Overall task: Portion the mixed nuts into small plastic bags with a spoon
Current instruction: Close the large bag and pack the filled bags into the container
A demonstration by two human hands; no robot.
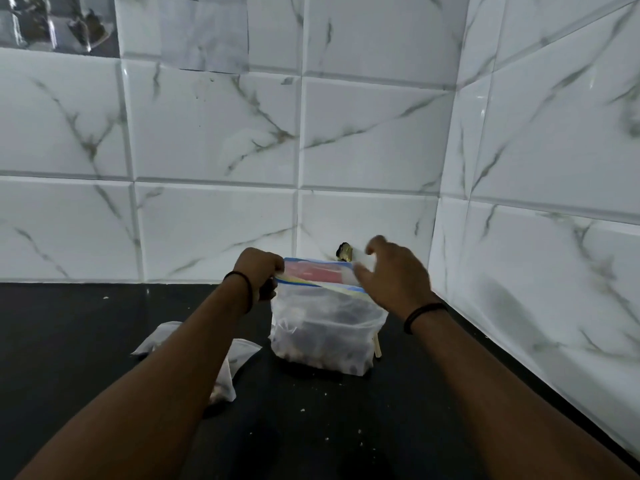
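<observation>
Head view, single frame. Item one: large zip bag of mixed nuts [325, 330], translucent, standing upright on the black counter [398, 410] near the corner of the tiled walls, its lower part dark with nuts, a blue and yellow zip strip across its mouth and something red showing just behind the top. Left hand [261, 270] pinches the left end of the zip strip between curled fingers and thumb, apparently to anchor that corner so the mouth can be worked. Right hand [391, 271] hangs over the right end of the mouth, fingers loosely spread and blurred; whether it is touching the plastic or gripping it cannot be told. Judgement: the bag's mouth is being opened or sealed, which of the two the frame does not settle. Item two: pale stick-like handle [377, 346] leaning just behind the bag's right lower corner, possibly the spoon, mostly hidden. Item three: small filled bags [239, 355], lying flat to the left of the large bag and partly hidden by the left forearm, set aside as finished portions by the look of them. Item four: scattered pale crumbs [325, 393] on the counter in front. Item five: small dark object [344, 251] against the marbled wall tiles [214, 140] behind the bag, unidentified.
</observation>
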